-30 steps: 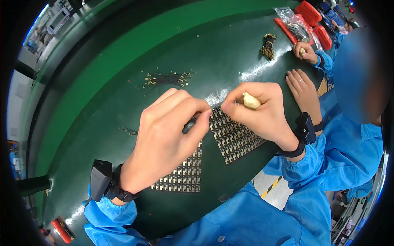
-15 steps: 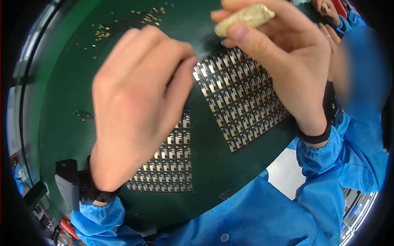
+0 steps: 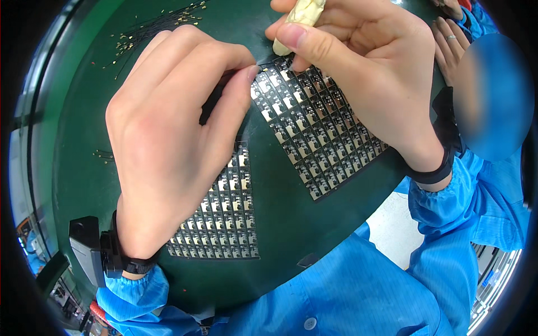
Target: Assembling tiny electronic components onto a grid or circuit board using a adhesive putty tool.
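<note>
My left hand [image 3: 168, 129] pinches thumb and forefinger together at the upper left corner of the right-hand circuit board panel [image 3: 319, 134]. A thin black cable [image 3: 270, 65] with a tiny gold tip shows just beyond these fingertips, partly hidden. Over the panel's far edge, my right hand [image 3: 375, 73] grips a tool handle wrapped in pale yellow material [image 3: 304, 19]; its upper end is cut off by the picture's top. A second circuit board panel [image 3: 230, 218] lies partly under my left wrist. Both panels carry rows of small identical boards.
Black cables with gold tips [image 3: 159, 31] lie in a bundle at the far left of the green table [image 3: 286, 229]. A few more cable ends [image 3: 102, 154] lie left of my hand. Another person's hand [image 3: 450, 47] is at the right edge.
Both hands have moved slightly left. The wrapped handle has tilted more upright and come down nearer the panel and my left fingertips. The view has shifted a little.
</note>
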Motion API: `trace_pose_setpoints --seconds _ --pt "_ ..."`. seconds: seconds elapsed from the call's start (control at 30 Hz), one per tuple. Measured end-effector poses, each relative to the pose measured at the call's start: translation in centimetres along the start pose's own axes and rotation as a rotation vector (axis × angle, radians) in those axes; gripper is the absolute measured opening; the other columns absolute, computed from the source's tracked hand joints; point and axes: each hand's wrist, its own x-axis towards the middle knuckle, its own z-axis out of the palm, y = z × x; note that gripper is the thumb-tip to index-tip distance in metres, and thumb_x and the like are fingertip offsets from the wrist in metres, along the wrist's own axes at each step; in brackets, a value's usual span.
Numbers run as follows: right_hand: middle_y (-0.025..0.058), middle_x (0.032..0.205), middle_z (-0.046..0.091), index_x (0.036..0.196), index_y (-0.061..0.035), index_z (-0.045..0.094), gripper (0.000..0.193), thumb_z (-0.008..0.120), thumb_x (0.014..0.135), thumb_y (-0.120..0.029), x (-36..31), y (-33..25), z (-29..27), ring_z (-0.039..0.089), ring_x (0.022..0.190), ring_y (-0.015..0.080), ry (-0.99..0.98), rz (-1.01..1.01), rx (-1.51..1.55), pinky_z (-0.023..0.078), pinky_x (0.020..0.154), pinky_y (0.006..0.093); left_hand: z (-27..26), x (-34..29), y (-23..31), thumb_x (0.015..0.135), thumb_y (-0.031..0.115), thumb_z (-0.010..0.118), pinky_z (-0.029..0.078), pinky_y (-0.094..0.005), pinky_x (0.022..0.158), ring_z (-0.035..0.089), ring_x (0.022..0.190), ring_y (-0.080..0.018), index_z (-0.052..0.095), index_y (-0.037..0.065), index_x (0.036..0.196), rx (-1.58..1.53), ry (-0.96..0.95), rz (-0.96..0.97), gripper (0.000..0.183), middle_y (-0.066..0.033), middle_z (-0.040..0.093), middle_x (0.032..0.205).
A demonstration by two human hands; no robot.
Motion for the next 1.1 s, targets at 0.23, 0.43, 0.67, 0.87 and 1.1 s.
trace_pose_setpoints --seconds 0.23,0.43,0.67,0.87,1.1 --pt "0.0057 0.096 0.075 0.119 0.0124 0.071 0.023 0.077 0.097 0.006 0.0 -1.2 0.2 0.070 0.084 0.0058 -0.050 -0.110 -0.283 0.056 0.073 0.0195 -0.3 0.0 -0.1 0.090 -0.005 0.079 0.053 -0.0282 0.073 0.067 0.081 -0.0189 0.075 -0.002 0.100 0.003 -0.007 -0.011 0.010 -0.0095 0.071 0.091" --pt "0.0053 0.097 0.076 0.119 0.0126 0.072 0.024 0.078 0.097 0.005 0.3 0.2 -0.6 0.069 0.085 0.0049 -0.090 -0.134 -0.161 0.056 0.074 0.0192 -0.2 0.0 -0.2 0.091 -0.004 0.079 0.053 -0.0282 0.073 0.067 0.081 -0.0191 0.075 -0.002 0.100 -0.013 0.004 -0.009 0.010 -0.0093 0.070 0.091" --pt "0.0057 0.098 0.076 0.121 0.0123 0.072 0.025 0.078 0.097 0.006 0.1 -1.4 0.1 0.069 0.086 0.0046 -0.074 -0.108 -0.301 0.056 0.075 0.0191 -0.2 0.1 -0.3 0.091 -0.004 0.079 0.053 -0.0284 0.074 0.067 0.081 -0.0192 0.075 -0.002 0.100 -0.010 0.005 -0.015 0.009 -0.0095 0.070 0.091" --pt "0.0058 0.099 0.076 0.121 0.0120 0.071 0.025 0.078 0.097 0.007 0.0 -1.3 0.1 0.070 0.087 0.0050 -0.077 -0.098 -0.270 0.056 0.076 0.0192 -0.2 0.0 -0.4 0.092 -0.004 0.079 0.053 -0.0284 0.074 0.067 0.081 -0.0192 0.075 -0.002 0.100 -0.022 0.008 -0.001 0.009 -0.0093 0.070 0.091" --pt "0.0060 0.099 0.076 0.120 0.0121 0.071 0.024 0.077 0.098 0.007 0.0 -1.1 0.1 0.070 0.087 0.0051 -0.070 -0.112 -0.295 0.057 0.077 0.0193 -0.1 -0.2 -0.5 0.092 -0.003 0.079 0.053 -0.0278 0.074 0.067 0.081 -0.0184 0.076 -0.002 0.100 -0.023 0.017 -0.003 0.009 -0.0087 0.070 0.091"
